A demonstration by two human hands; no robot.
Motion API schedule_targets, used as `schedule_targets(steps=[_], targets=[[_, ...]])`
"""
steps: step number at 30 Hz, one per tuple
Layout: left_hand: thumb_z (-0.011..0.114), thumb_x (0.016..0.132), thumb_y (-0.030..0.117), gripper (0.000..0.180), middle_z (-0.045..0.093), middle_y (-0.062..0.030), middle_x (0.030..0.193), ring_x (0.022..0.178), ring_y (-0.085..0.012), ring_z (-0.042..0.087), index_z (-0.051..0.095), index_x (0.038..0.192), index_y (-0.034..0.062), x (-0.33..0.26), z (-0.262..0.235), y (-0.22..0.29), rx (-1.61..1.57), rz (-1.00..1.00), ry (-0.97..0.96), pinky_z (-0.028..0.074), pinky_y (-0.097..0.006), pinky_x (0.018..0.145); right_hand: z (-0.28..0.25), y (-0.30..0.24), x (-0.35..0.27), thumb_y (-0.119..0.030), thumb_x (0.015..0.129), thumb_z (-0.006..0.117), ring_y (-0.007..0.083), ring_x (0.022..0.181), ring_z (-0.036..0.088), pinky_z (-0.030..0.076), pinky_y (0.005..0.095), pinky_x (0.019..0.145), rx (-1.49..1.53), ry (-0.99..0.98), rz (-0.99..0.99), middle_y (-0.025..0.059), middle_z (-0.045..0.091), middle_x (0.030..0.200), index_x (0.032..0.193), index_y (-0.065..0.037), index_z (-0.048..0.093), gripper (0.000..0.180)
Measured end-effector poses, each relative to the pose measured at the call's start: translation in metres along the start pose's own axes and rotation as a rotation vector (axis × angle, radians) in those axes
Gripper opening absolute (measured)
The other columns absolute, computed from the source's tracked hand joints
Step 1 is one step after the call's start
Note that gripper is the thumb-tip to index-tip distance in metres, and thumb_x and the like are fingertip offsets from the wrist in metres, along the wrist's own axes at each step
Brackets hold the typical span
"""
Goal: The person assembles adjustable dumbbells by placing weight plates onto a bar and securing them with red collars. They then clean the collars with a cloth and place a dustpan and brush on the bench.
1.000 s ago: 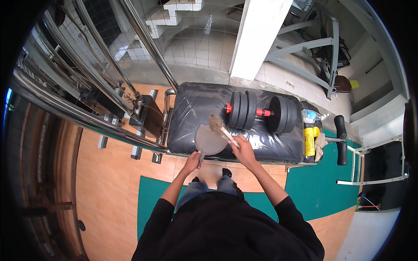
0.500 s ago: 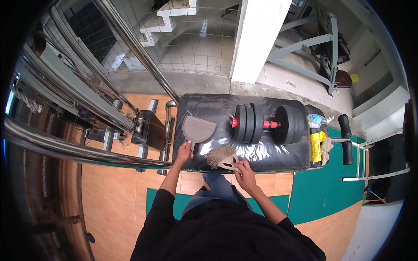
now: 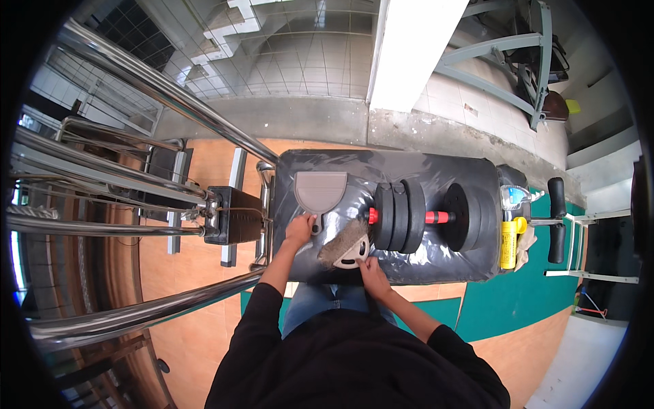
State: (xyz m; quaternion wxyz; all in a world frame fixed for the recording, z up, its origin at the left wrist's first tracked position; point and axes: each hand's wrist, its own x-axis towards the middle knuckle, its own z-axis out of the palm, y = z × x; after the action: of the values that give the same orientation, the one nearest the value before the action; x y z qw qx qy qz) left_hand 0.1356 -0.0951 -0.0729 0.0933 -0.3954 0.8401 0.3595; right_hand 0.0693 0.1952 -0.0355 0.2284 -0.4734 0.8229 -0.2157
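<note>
Dustpan point(image 3: 320, 192): grey plastic, likely light and stiff; lies flat near the bench's point(image 3: 463, 174) left end, best taken by its short handle.
Left hand point(image 3: 300, 230): fingers curled round that handle.
Brush point(image 3: 345, 244): light, soft bristles, rigid back; near the front edge.
Right hand point(image 3: 372, 267): closed on the brush's handle end.
Dumbbell point(image 3: 426, 217): heavy, just right of the brush.

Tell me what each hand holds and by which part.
The left hand holds the grey dustpan by its handle. The right hand holds the hand brush by its handle end.
</note>
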Motion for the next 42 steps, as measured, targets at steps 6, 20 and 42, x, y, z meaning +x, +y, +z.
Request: schedule_targets(steps=[6, 20, 42], targets=[[0.039, 0.098, 0.046, 0.044, 0.064, -0.0202, 0.104, 0.096, -0.0408, 0.062, 0.060, 0.103, 0.0079, 0.005, -0.013, 0.016, 0.176, 0.066, 0.004, 0.050, -0.051, 0.080, 0.024, 0.007, 0.022, -0.006, 0.086, 0.049, 0.0329, 0.102, 0.052, 0.046, 0.0399, 0.087, -0.278, 0.148, -0.018, 0.0196, 0.047, 0.124, 0.134, -0.008, 0.047, 0.048], [0.059, 0.088, 0.053, 0.061, 0.057, -0.0207, 0.105, 0.091, -0.0315, 0.062, 0.054, 0.106, -0.0052, 0.000, -0.031, 0.038, -0.111, 0.229, -0.062, 0.049, -0.042, 0.082, -0.042, -0.029, -0.030, -0.008, 0.075, 0.066, 0.0362, 0.104, 0.049, 0.041, 0.0448, 0.087, -0.088, 0.489, 0.165, 0.0177, 0.050, 0.117, 0.114, -0.006, 0.056, 0.041], [0.092, 0.051, 0.037, 0.135, 0.031, -0.0309, 0.124, 0.113, -0.0438, 0.042, 0.006, 0.150, 0.0032, -0.105, 0.044, 0.267, -0.135, 0.110, 0.413, 0.037, -0.045, 0.100, -0.253, 0.118, -0.019, -0.038, 0.043, 0.092, 0.0419, 0.114, 0.041, 0.037, 0.0470, 0.097, 0.008, 0.588, 0.524, 0.0301, 0.038, 0.123, 0.141, 0.009, 0.012, 0.135]])
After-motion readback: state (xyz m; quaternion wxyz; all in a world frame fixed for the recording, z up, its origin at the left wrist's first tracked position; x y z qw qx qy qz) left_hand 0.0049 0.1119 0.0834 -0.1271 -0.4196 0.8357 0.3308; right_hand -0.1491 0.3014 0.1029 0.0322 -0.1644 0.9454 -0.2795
